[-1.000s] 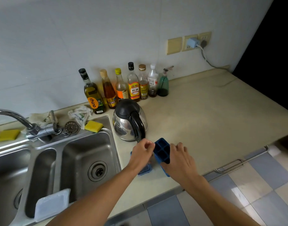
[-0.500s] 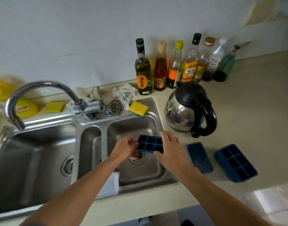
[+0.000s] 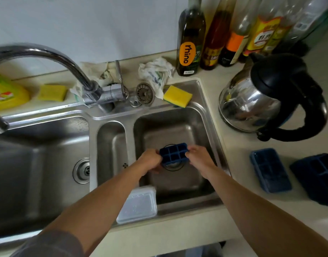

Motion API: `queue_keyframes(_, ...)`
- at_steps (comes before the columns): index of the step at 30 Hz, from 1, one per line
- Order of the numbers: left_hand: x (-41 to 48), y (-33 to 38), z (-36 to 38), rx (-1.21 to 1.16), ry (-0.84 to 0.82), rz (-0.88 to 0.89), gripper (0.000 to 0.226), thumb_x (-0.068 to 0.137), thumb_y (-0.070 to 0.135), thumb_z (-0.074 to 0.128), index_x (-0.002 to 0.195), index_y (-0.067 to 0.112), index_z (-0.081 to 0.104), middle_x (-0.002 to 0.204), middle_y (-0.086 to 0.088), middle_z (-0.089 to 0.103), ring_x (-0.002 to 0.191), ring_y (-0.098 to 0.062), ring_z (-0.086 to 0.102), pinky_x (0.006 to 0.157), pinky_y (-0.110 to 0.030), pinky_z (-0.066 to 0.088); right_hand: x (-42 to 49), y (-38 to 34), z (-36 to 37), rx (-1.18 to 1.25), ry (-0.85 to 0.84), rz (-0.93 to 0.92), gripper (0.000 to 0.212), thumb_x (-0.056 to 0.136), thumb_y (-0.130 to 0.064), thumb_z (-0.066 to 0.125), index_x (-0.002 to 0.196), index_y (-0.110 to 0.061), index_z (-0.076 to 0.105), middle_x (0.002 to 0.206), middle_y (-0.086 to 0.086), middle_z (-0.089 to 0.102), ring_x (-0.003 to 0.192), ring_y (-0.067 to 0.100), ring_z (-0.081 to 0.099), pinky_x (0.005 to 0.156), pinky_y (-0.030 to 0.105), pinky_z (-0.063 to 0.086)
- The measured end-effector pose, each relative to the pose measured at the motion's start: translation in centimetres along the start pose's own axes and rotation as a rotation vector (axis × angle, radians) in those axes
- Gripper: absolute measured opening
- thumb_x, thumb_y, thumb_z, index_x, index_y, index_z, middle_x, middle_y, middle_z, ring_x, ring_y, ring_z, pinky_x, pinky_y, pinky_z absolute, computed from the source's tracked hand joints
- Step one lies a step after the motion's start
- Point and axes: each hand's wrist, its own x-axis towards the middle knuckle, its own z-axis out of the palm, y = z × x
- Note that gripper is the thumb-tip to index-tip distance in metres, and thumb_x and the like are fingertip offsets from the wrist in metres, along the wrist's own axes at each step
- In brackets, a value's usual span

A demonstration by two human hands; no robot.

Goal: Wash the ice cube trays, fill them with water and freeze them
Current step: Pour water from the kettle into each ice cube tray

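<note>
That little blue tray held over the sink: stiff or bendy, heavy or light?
Probably light: the blue tray is small, looks empty, and the left hand and right hand hold it just by its ends. Possibly a bit bendy; its rounded, matte walls suggest silicone, though it isn't sagging. Likely slippery once wet.

Soft, dim, cool-toned light leaves the right basin of the stainless steel double sink [image 3: 155, 108] in shadow. White glare sits on the round polished steel kettle with a black handle [image 3: 252, 104] and on the curved chrome tap [image 3: 53, 54]. The small dark blue ice cube tray [image 3: 173, 153] at centre is fairly sharp, but motion blur smears the left basin, and wide-angle distortion bends and softens the row of glass bottles [image 3: 191, 34] along the top edge.
</note>
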Motion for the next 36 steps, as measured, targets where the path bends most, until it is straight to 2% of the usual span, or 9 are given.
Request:
queue_keyframes(3,1.1,-0.3,0.4,-0.009,0.017,-0.006,0.012,0.096,0.011,0.055,0.101,0.013,0.066,0.106,-0.017,0.071,0.099,-0.032,0.070,0.088,-0.048,0.060,1.2,1.0,0.7,-0.006,-0.032,0.003,0.029,0.096,-0.003,0.053,0.092,-0.029,0.065,0.094,-0.007,0.067,0.086,0.003,0.060,0.066,0.021,0.043)
queue_keyframes(11,1.8,-0.8,1.4,0.001,0.010,-0.043,0.014,0.097,0.016,0.053,0.104,0.022,0.063,0.091,-0.002,0.064,0.082,-0.017,0.063,0.049,-0.021,0.047,1.9,2.3,1.6,-0.005,-0.131,-0.046,0.047,0.097,0.004,0.051,0.095,-0.042,0.057,0.105,-0.008,0.064,0.095,0.001,0.058,0.074,0.019,0.043)
queue_keyframes(16,0.5,0.1,1.0,-0.017,0.109,-0.023,0.010,0.094,0.013,0.054,0.098,0.011,0.064,0.095,-0.011,0.066,0.084,-0.022,0.064,0.063,-0.031,0.050,-0.6,1.0,-0.3,-0.025,-0.011,-0.160,0.021,0.099,-0.013,0.057,0.113,-0.030,0.060,0.098,-0.018,0.058,0.082,-0.011,0.055,0.063,0.011,0.041)
queue_keyframes(20,-1.8,2.2,1.6,-0.271,0.234,0.021,0.022,0.098,0.003,0.050,0.115,-0.001,0.063,0.098,-0.020,0.066,0.079,-0.025,0.064,0.063,-0.035,0.055,-5.4,-1.0,-4.2,0.037,0.071,-0.337,0.030,0.101,-0.029,0.059,0.130,-0.021,0.061,0.116,-0.008,0.068,0.100,0.002,0.066,0.084,0.024,0.054)
queue_keyframes(24,-5.5,5.1,2.6,-0.435,0.286,0.135,0.021,0.103,0.005,0.046,0.114,0.001,0.063,0.092,-0.012,0.069,0.079,-0.024,0.067,0.072,-0.037,0.058,-11.8,-3.6,-9.9,0.154,0.141,-0.561,0.010,0.099,-0.034,0.061,0.105,-0.028,0.067,0.094,-0.007,0.075,0.079,0.009,0.072,0.078,0.028,0.060)
queue_keyframes(27,-8.1,7.4,3.5,-0.511,0.274,0.183,0.016,0.104,0.009,0.048,0.102,0.008,0.063,0.085,-0.012,0.071,0.077,-0.022,0.070,0.065,-0.030,0.060,-15.5,-5.1,-14.8,0.200,0.271,-0.716,0.012,0.097,-0.033,0.062,0.099,-0.024,0.070,0.085,-0.004,0.074,0.070,0.006,0.068,0.069,0.022,0.057)
queue_keyframes(30,-10.2,9.2,4.5,-0.453,0.304,0.267,0.016,0.103,0.017,0.053,0.098,0.013,0.068,0.089,-0.015,0.074,0.086,-0.028,0.072,0.079,-0.041,0.062,-17.2,-6.3,-19.4,0.236,0.526,-0.829,0.030,0.095,-0.046,0.056,0.097,-0.019,0.070,0.079,-0.007,0.072,0.068,0.005,0.066,0.062,0.015,0.052)
queue_keyframes(33,-11.7,10.7,5.3,-0.440,0.311,0.301,0.018,0.102,0.017,0.053,0.093,0.013,0.068,0.086,-0.011,0.074,0.083,-0.025,0.071,0.080,-0.042,0.060,-16.8,-6.6,-23.0,0.248,0.798,-0.797,0.040,0.094,-0.057,0.051,0.100,-0.021,0.066,0.085,-0.006,0.066,0.076,0.005,0.062,0.067,0.022,0.050)
queue_keyframes(36,-12.8,11.6,5.8,-0.373,0.307,0.396,0.021,0.101,0.020,0.054,0.088,0.010,0.068,0.073,-0.004,0.071,0.070,-0.020,0.066,0.068,-0.035,0.057,-14.7,-6.2,-24.5,0.254,0.812,-0.653,0.031,0.096,-0.057,0.055,0.088,-0.027,0.058,0.082,-0.009,0.057,0.072,-0.009,0.054,0.064,0.015,0.040)
